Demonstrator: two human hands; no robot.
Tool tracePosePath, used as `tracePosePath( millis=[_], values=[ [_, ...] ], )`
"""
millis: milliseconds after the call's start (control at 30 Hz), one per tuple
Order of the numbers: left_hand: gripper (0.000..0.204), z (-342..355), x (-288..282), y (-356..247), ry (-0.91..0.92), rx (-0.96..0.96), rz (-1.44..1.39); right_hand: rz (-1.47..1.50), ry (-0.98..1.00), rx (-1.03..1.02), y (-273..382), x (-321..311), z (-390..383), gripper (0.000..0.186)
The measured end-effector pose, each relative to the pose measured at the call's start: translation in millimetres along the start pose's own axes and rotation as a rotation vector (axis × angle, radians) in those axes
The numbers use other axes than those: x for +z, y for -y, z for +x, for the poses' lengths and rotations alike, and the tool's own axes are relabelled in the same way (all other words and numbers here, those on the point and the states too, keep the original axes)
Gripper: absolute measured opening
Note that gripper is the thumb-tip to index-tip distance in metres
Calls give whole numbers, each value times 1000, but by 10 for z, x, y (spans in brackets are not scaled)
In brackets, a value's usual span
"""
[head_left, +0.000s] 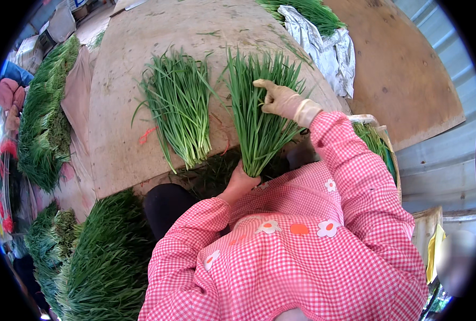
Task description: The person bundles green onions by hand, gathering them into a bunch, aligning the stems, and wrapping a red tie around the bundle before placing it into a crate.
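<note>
My bare left hand (240, 184) is closed around the pale lower ends of a bunch of garlic chives (256, 125), just off the near edge of the wooden table (125, 107). The leaves fan out away from me over the tabletop. My right hand (283, 100), in a pale glove, rests on the upper right of these leaves, its index finger stretched out and apart from the thumb. To the left lies a second bunch of chives (181, 109), stem ends toward me. Red ties (148, 135) lie beside it.
Large heaps of chives stand at my lower left (107, 257) and far left (48, 117). At the far edge, more chives (318, 15) lie by a crumpled white sheet (323, 51). A container of greens (371, 140) is by my right elbow, near a corrugated wall (430, 176).
</note>
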State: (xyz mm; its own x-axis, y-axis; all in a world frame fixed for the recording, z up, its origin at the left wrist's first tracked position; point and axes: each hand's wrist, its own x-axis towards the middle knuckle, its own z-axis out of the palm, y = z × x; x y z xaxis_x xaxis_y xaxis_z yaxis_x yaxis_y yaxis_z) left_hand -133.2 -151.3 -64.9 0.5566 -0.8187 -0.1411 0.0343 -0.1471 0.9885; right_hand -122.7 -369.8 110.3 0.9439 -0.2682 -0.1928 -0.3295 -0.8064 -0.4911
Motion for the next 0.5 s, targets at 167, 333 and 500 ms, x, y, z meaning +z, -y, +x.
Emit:
tracePosePath(
  millis=[167, 333, 500],
  values=[
    [44, 15, 23, 61, 2, -26, -8, 146, -201, 16, -239, -18, -187, 42],
    [42, 28, 15, 60, 9, -30, -20, 110, -450, -12, -332, -176, -273, 26],
    [55, 28, -7, 4, 49, -70, -42, 129, -562, 34, -222, -456, -500, 9]
  ],
)
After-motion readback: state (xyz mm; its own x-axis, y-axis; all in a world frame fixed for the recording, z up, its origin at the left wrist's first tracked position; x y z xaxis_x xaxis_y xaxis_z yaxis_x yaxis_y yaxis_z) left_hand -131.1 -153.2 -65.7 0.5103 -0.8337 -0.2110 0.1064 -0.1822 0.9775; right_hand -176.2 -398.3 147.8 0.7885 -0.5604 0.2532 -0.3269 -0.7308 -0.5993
